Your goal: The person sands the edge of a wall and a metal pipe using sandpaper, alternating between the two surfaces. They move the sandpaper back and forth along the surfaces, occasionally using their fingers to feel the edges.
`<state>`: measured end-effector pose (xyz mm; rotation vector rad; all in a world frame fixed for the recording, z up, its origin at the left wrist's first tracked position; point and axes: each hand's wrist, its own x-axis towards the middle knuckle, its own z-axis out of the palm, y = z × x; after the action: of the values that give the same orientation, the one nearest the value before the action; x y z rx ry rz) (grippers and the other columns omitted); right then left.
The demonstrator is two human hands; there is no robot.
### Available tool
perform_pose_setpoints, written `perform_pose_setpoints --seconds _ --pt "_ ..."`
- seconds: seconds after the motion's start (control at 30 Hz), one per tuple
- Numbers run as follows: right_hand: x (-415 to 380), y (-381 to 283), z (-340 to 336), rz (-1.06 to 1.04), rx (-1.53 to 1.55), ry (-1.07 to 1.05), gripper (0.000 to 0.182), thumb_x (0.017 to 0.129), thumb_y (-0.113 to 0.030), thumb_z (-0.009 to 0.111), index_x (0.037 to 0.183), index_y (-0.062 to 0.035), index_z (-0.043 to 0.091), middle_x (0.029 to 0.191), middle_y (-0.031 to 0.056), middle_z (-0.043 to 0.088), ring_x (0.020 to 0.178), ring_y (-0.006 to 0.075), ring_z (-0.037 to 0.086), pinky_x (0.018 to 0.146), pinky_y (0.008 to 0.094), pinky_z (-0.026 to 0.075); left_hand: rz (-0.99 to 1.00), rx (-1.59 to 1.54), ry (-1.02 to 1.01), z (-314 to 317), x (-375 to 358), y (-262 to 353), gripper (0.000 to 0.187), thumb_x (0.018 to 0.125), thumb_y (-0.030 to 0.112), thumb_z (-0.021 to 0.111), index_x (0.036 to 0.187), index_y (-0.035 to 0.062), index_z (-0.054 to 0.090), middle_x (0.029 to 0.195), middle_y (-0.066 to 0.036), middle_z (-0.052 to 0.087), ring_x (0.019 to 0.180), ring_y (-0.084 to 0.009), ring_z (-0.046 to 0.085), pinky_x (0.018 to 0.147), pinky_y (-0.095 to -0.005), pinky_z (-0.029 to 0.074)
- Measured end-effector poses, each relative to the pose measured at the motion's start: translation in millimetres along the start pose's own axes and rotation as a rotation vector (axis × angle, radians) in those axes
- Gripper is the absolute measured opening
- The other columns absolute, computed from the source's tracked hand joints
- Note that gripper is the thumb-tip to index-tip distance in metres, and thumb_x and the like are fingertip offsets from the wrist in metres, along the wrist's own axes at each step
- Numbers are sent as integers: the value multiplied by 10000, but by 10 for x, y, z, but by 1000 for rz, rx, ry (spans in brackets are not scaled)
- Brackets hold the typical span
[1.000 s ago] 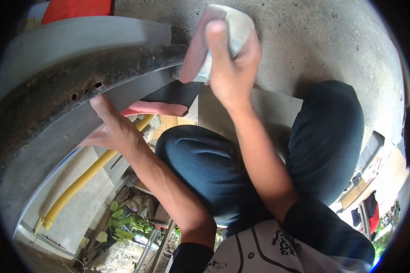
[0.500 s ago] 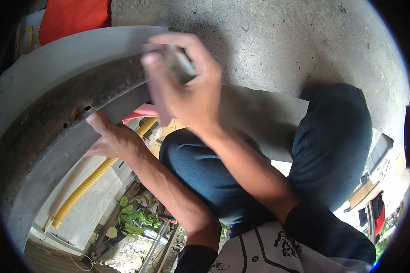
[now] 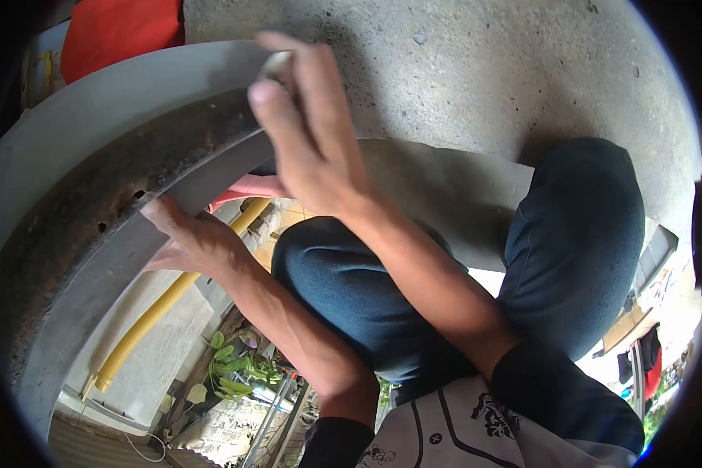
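A large curved grey panel [image 3: 62, 117] fills the left side, with a dark, rusty, worn band [image 3: 125, 168] along it and two small holes near its inner edge. My left hand [image 3: 181, 234] grips the panel's inner rim, thumb on the edge beside the holes and fingers behind it. At the upper end of the band, my right hand [image 3: 312, 125] is closed around a small pale object [image 3: 276, 65]. The object is mostly hidden by my fingers and blurred, so I cannot make out what it is.
Concrete floor [image 3: 460, 70] lies beyond the panel. Red cloth [image 3: 123, 35] is at the top left. A yellow corrugated hose [image 3: 144, 331] and green plants [image 3: 234, 370] show below the panel. My bent knees [image 3: 573, 226] are at centre and right.
My right hand has moved slightly up and left with the small object, and its fingers have turned. The left hand stays on the rim; the view has shifted a little.
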<state>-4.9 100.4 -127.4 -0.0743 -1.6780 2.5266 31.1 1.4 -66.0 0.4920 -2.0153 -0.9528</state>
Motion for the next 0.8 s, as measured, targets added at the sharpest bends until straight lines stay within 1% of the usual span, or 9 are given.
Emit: perform_pose_setpoints --seconds 0.03,0.2,0.27,0.37,0.47,0.57,0.63,0.73,0.8 --pt "-14 24 -47 -10 7 -17 484 932 -206 618 1296 67 451 940 117 473 873 248 439 838 415 372 13 -15 11 10 1 -14 652 893 298 704 1335 -73 401 1245 -209 555 965 -216 605 801 -373 566" --pt "-92 27 -15 -102 -1 -47 525 897 -160 680 1313 56 445 949 121 490 887 248 471 869 387 393 -88 -8 2 -44 -13 -37 631 886 293 697 1328 -60 417 1248 -197 551 1016 -224 592 867 -391 542" --pt "-47 -90 -40 -126 142 30 482 890 -145 700 1289 32 497 1030 133 565 970 257 513 869 388 422 -45 -61 -9 -23 1 -36 617 881 268 700 1328 -55 424 1252 -194 552 1029 -230 591 891 -389 534" --pt "59 -166 -111 -484 -180 36 389 855 -27 700 1239 -18 641 1138 118 646 1053 229 569 921 378 483 -65 -76 -20 -7 -2 -1 600 875 240 703 1319 -62 435 1240 -195 564 1018 -233 596 899 -388 532" --pt "8 -168 14 -617 -305 0 323 899 -125 624 1210 -71 689 1219 115 646 1136 300 560 994 436 439 -75 -68 -67 -71 25 -49 593 871 226 711 1311 -68 445 1232 -199 571 1012 -233 597 907 -393 528" --pt "-104 6 101 -553 -280 -16 337 940 -216 574 1228 -82 688 1263 122 639 1196 335 547 1037 472 404 -27 -35 -87 -124 26 -133 584 882 231 708 1307 -78 455 1242 -204 574 1035 -235 598 929 -406 519" --pt "-73 85 65 -371 -188 -1 400 878 -228 657 1278 -212 647 1303 111 593 1284 337 488 1091 524 316 -4 30 -91 -122 15 -94 588 901 245 694 1325 -76 442 1253 -209 574 1059 -246 597 958 -429 498" --pt "-126 -150 269 -488 -246 30 396 969 -288 564 1292 -68 627 1321 158 595 1267 340 508 1065 496 351 60 -131 -82 -9 -12 -76 578 913 224 691 1337 -72 433 1268 -212 566 1047 -250 599 965 -434 490" --pt "-173 -266 357 -551 -316 46 411 974 -282 563 1308 -46 600 1343 161 574 1270 344 506 1070 490 339 -101 -347 -19 -105 -138 -171 547 929 195 680 1341 -71 437 1277 -214 562 1064 -243 592 965 -422 490"
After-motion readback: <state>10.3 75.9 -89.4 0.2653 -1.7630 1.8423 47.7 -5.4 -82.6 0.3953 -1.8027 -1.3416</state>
